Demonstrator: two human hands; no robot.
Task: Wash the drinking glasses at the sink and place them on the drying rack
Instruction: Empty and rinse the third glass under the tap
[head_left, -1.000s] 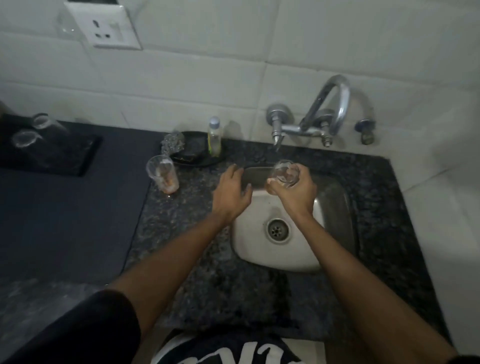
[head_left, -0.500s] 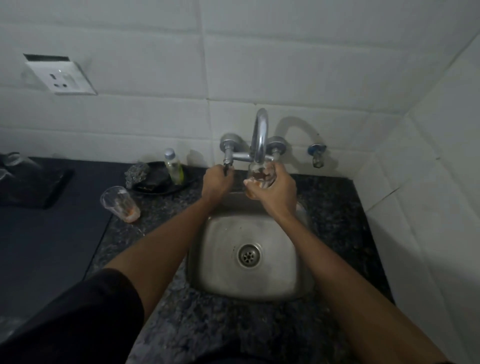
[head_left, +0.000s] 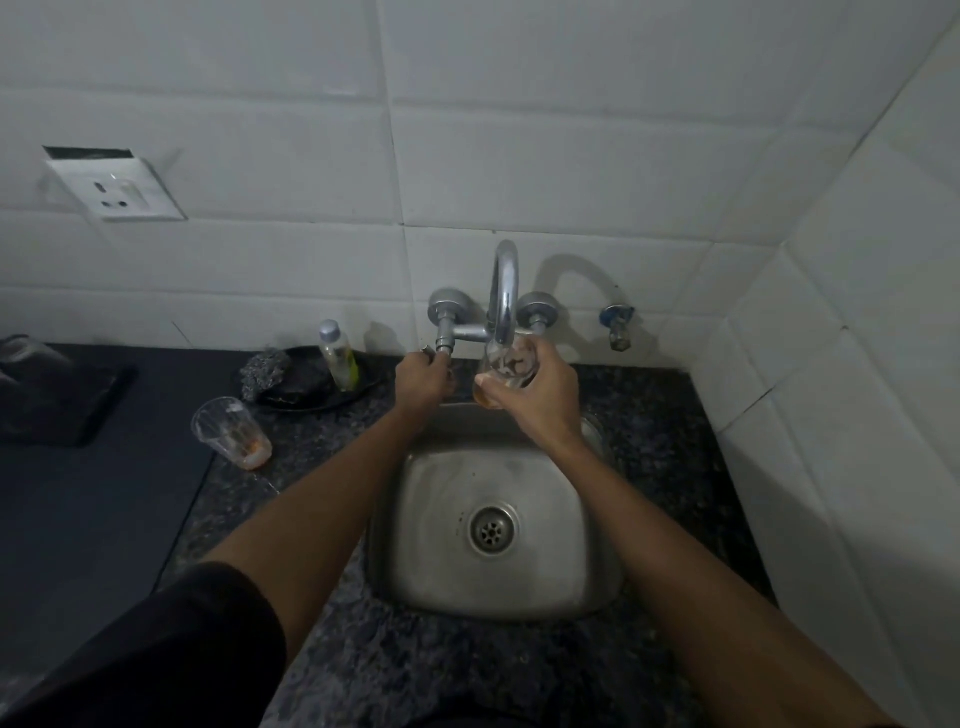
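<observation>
Your right hand (head_left: 540, 397) grips a glass (head_left: 506, 364) under the spout (head_left: 505, 291), at twelve o'clock of the sink (head_left: 441, 571); your left hand (head_left: 422, 379) curls round the tap handle (head_left: 441, 345); no water shows yet; a second dirty glass (head_left: 231, 432) waits at nine o'clock; the rack (head_left: 62, 395) lies far left, its contents unclear; washing has barely begun.

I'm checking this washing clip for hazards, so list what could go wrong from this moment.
1. The right hand holds the glass right against the faucet spout; a knock could chip its rim.
2. The left hand grips the tap handle; opened fast, water might splash out of the glass or loosen a one-handed grip above the steel sink.
3. The dirty glass on the counter stands near the left forearm and could be knocked over.
</observation>
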